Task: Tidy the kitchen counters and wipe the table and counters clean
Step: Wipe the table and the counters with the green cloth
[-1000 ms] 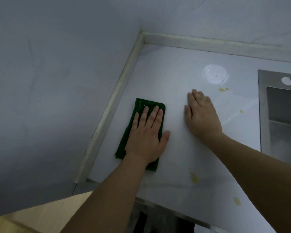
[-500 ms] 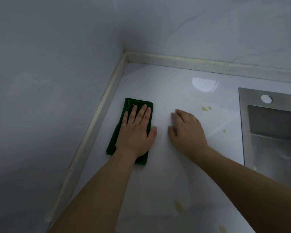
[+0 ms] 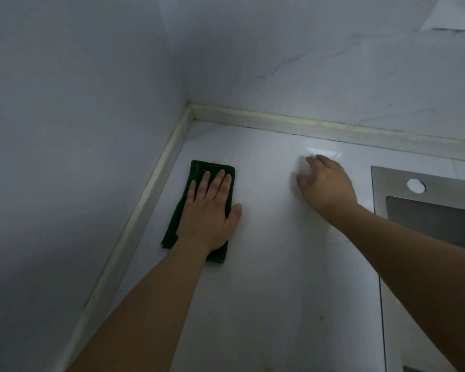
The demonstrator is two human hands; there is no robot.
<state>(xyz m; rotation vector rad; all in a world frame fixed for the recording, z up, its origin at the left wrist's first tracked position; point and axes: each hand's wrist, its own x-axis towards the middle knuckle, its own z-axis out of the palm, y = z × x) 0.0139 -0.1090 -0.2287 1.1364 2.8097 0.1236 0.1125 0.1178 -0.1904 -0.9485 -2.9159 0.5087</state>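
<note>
Since the earlier frame the right hand [image 3: 326, 185] has shifted farther and to the right on the counter [image 3: 279, 264], fingers now loosely bent and holding nothing, beside a bright glare patch. The left hand [image 3: 210, 210] stays flat, fingers straight, pressing the folded green cloth [image 3: 199, 167] near the left wall trim [image 3: 145, 194]. The sink [image 3: 427, 210], at right, shows no contents; its basin is mostly cut off.

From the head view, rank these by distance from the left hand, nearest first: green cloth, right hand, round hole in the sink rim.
1. Green cloth: directly under the left hand, near the left wall.
2. Right hand: to the right, fingers on the counter.
3. Round hole: farthest right, on the steel sink rim.
</note>
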